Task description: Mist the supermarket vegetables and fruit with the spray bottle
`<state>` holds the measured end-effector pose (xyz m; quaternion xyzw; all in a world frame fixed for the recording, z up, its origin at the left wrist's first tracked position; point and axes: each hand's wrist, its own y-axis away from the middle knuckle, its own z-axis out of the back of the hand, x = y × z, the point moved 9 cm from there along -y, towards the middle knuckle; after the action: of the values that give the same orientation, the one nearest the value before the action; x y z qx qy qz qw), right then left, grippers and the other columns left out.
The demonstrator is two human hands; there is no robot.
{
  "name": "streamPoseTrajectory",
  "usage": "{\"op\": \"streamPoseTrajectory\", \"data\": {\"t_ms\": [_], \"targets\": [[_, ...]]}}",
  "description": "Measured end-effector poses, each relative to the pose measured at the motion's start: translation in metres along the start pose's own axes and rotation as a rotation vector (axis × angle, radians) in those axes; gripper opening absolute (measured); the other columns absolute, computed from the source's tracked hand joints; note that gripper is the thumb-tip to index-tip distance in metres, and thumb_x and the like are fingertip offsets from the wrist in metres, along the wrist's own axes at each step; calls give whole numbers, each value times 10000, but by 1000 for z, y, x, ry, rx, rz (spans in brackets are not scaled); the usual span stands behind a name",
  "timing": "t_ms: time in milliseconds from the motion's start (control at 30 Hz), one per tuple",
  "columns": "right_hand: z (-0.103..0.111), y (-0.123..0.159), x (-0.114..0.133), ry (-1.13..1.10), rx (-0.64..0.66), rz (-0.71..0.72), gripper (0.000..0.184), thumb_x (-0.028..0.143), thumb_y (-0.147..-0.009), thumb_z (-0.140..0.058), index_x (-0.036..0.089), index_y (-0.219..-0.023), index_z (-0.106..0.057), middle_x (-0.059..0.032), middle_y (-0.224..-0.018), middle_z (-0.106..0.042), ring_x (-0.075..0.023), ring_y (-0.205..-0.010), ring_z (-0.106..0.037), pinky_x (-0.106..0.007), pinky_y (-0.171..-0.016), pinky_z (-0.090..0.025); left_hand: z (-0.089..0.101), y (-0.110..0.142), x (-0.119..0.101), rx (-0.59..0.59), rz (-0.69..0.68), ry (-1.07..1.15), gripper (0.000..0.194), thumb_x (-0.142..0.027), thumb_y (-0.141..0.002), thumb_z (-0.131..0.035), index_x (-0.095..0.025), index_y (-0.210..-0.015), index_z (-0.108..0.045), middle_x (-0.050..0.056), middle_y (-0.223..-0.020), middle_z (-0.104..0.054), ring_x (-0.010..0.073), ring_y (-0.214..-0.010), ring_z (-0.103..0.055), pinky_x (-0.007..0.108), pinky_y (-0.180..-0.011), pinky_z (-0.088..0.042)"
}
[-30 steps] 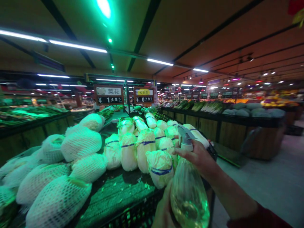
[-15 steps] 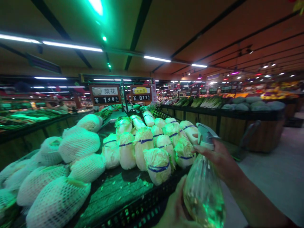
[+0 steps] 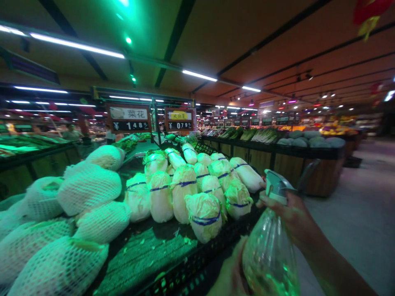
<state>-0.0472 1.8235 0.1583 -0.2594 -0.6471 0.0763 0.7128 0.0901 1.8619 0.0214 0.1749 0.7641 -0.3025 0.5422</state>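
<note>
A clear plastic spray bottle (image 3: 269, 257) with a pale trigger head (image 3: 277, 186) is held up at the lower right. My right hand (image 3: 293, 216) is wrapped round its neck under the trigger. My left hand (image 3: 231, 275) cups the bottle's lower side at the bottom edge. The nozzle points left at a pile of napa cabbages (image 3: 197, 185) banded with blue tape, lying on a dark display stand (image 3: 173, 263).
Cauliflowers in white foam netting (image 3: 86, 189) fill the left of the stand. Two price signs (image 3: 128, 119) hang behind. More produce counters (image 3: 296, 152) run along the right, with an open floor aisle (image 3: 354, 213) beside them. People stand far back on the left.
The bottle and both hands have shifted right and slightly down, away from the front cabbages. The view has swung a little to the right.
</note>
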Motion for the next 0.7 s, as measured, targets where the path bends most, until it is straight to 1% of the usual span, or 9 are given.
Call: {"op": "streamPoseTrajectory", "data": {"t_ms": [100,200,233,300,400,500,567,633,700], "targets": [[-10,4,-2,-39,-42,-37,370,454,-694,-789,179,-928,-707,-60,-795,-723,-263,-746,-691,-359,-683,-550,12,6,8,-104,-6,12,1287,-648,-318,-872,-201,-1439,-424,175,-1538,-414,465,-1445,-277,537,-1202,-243],[-30,5,-3,-109,10,-50,383,448,-678,-815,188,-937,-704,-79,-950,-737,-308,-954,-690,-390,-821,-553,26,19,13,-171,31,-38,1366,-599,-299,-901,-224,-1485,-338,177,-1573,-353,455,-1465,-237,564,-1207,-225],[-37,5,-3,-119,44,-46,394,450,-683,-813,190,-958,-704,-83,-999,-733,-316,-1005,-676,-398,-859,-543,32,25,7,-195,19,-69,1268,-576,-396,-895,-227,-1483,-343,179,-1578,-340,441,-1468,-241,594,-1204,-202],[-51,5,-4,-100,95,-38,430,459,-697,-797,187,-1015,-699,-86,-1024,-726,-320,-1008,-671,-412,-869,-537,40,38,-9,-199,-5,-104,870,-519,-707,-763,-236,-1447,-404,157,-1552,-386,379,-1422,-360,642,-1155,-271],[-72,6,-1,-31,166,-15,440,477,-721,-770,177,-1034,-698,-89,-983,-724,-312,-910,-681,-421,-828,-541,51,57,-35,-218,-46,-129,571,-434,-881,-608,-221,-1394,-474,131,-1494,-465,321,-1343,-470,620,-1105,-362],[-96,6,9,-10,216,37,419,496,-715,-766,190,-993,-705,-92,-1005,-727,-317,-917,-676,-414,-834,-532,61,71,-49,-268,-94,-146,620,-487,-856,-625,-213,-1393,-481,137,-1506,-465,323,-1377,-443,625,-1144,-302],[-114,5,18,-3,260,79,394,508,-710,-758,192,-940,-710,-106,-1083,-715,-338,-998,-657,-420,-874,-511,70,77,-53,-309,-130,-151,780,-598,-758,-681,-214,-1405,-477,150,-1528,-449,333,-1411,-409,596,-1189,-237],[-137,7,27,18,338,112,379,517,-719,-737,186,-900,-713,-119,-1138,-702,-353,-1057,-634,-433,-909,-485,79,83,-54,-350,-153,-147,991,-753,-592,-699,-223,-1404,-495,145,-1524,-466,356,-1418,-399,517,-1206,-251],[-159,9,34,24,415,120,382,522,-728,-715,182,-902,-707,-118,-1080,-718,-349,-1016,-645,-440,-884,-485,90,92,-54,-396,-157,-146,1094,-865,-509,-622,-237,-1398,-508,121,-1511,-488,379,-1409,-403,466,-1182,-315]]}}
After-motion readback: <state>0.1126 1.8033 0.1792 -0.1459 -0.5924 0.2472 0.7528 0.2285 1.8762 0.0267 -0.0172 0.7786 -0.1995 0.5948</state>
